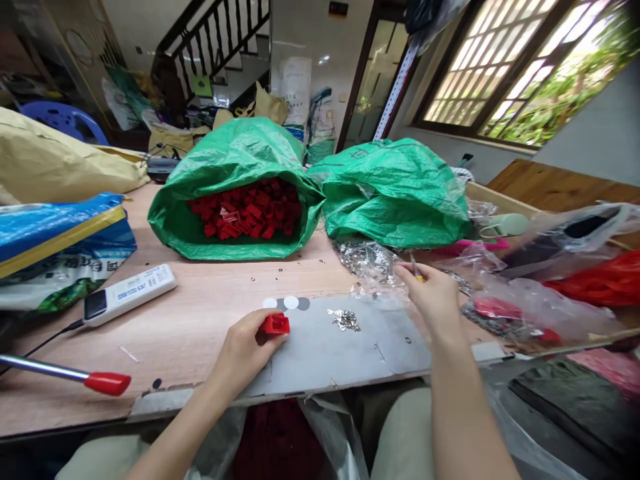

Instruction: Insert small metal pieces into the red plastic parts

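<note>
My left hand [247, 343] is closed on a small red plastic part [277, 325], held over the left edge of a grey sheet [325, 357]. To the right, my right hand [435, 293] pinches a slim metal tool with a bit of yellow [419, 275]; its exact kind is unclear. Close by that hand lies a clear plastic bag [375, 263] of small metal pieces. Between the hands, a little heap of shiny metal pieces [345, 320] rests on the sheet. White and grey discs [291, 303] show behind the red part.
A green sack [225, 252] gapes toward me, full of red plastic parts [250, 210]. Another green sack [400, 193] stands beside it. At left are a white handheld device [135, 290] and a red-handled lever [107, 383]. Plastic bags [560, 310] crowd the right side.
</note>
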{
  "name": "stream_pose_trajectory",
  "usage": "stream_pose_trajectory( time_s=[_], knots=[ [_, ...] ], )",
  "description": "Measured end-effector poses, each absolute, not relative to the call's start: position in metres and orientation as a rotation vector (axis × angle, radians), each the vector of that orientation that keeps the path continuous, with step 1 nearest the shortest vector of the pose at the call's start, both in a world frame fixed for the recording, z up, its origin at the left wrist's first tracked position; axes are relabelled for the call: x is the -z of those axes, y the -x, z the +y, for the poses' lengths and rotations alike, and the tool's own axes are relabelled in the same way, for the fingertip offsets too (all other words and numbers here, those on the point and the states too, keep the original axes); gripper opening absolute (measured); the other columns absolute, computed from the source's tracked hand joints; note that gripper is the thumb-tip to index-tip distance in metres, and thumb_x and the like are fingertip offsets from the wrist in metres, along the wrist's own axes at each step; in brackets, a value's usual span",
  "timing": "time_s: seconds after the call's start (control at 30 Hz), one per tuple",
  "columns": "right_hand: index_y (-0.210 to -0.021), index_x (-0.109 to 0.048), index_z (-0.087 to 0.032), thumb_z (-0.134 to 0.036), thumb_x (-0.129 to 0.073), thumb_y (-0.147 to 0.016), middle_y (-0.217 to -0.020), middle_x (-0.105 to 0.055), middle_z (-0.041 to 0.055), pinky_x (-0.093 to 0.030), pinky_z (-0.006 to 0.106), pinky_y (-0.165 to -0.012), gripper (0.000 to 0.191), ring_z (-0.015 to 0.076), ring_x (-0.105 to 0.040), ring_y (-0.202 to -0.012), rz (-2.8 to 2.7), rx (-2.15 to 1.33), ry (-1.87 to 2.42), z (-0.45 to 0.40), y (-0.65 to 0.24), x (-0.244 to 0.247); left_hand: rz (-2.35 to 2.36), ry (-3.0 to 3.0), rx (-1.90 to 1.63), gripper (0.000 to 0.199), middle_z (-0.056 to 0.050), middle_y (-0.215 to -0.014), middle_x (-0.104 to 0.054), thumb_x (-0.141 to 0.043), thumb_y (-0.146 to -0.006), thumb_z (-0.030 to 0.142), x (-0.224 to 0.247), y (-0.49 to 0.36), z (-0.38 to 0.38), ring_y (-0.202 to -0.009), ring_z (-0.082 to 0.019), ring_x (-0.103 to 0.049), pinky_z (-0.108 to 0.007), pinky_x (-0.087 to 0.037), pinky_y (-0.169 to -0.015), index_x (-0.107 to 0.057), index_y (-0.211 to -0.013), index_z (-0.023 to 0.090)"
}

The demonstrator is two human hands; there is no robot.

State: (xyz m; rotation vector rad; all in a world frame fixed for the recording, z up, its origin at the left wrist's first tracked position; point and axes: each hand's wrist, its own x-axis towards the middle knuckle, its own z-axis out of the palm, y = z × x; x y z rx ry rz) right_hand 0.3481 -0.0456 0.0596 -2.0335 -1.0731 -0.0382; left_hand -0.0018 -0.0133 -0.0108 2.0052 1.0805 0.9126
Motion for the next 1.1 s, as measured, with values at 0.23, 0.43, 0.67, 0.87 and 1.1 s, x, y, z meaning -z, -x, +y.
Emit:
stream_pose_trajectory(
  time_s=[0.23,0.43,0.67,0.87,1.1],
  knots=[
    [-0.086,-0.078,-0.018,-0.040,-0.067,-0.078,-0.085,-0.077,0.0066,-0.051,0.031,-0.070,0.026,0.0242,-0.068,-0.078,-1.447,-0.464,1.737,-0.034,-0.263,-0.047,1.090,-1.999,-0.926,0.031,-0.005,-0.114,-0.071,-0.069,-0.084,0.027,0.008,0.000,-0.013,-0.103,-0.022,-0.068,-0.036,-0.054,-0.093,-0.065,-0.115,0.023],
    [-0.097,-0.078,-0.019,-0.030,-0.059,-0.085,-0.100,-0.078,0.0082,-0.052,0.032,-0.080,0.026,0.0271,-0.071,-0.094,-1.576,-0.482,1.797,-0.016,-0.247,-0.029,1.084,-2.022,-0.916,0.030,-0.005,-0.114,-0.071,-0.070,-0.085,0.026,0.007,0.000,-0.013,-0.103,-0.022,-0.067,-0.036,-0.053,-0.092,-0.065,-0.114,0.023],
    [-0.090,-0.075,-0.020,-0.029,-0.064,-0.081,-0.093,-0.077,0.0056,-0.047,0.030,-0.076,0.017,0.0243,-0.070,-0.087,-1.760,-0.456,1.896,-0.020,-0.250,-0.039,1.072,-2.046,-0.937,0.030,-0.004,-0.114,-0.071,-0.071,-0.084,0.023,0.006,0.000,-0.013,-0.104,-0.021,-0.067,-0.035,-0.052,-0.092,-0.065,-0.114,0.023],
    [-0.078,-0.070,-0.019,-0.032,-0.060,-0.084,-0.080,-0.073,0.0058,-0.039,0.029,-0.063,0.017,0.0222,-0.065,-0.075,-1.774,-0.345,2.095,-0.020,-0.233,-0.037,1.047,-2.100,-0.948,0.030,-0.004,-0.111,-0.072,-0.071,-0.083,0.019,0.006,0.000,-0.014,-0.101,-0.021,-0.067,-0.036,-0.053,-0.088,-0.064,-0.112,0.023],
    [-0.084,-0.072,-0.018,-0.039,-0.063,-0.079,-0.072,-0.070,0.0025,-0.039,0.027,-0.054,0.023,0.0175,-0.059,-0.059,-1.545,-0.779,1.813,-0.018,-0.243,-0.039,1.054,-2.128,-0.960,0.035,-0.005,-0.115,-0.071,-0.071,-0.084,0.021,0.008,-0.001,-0.015,-0.105,-0.023,-0.066,-0.037,-0.053,-0.090,-0.062,-0.118,0.024]
  ],
)
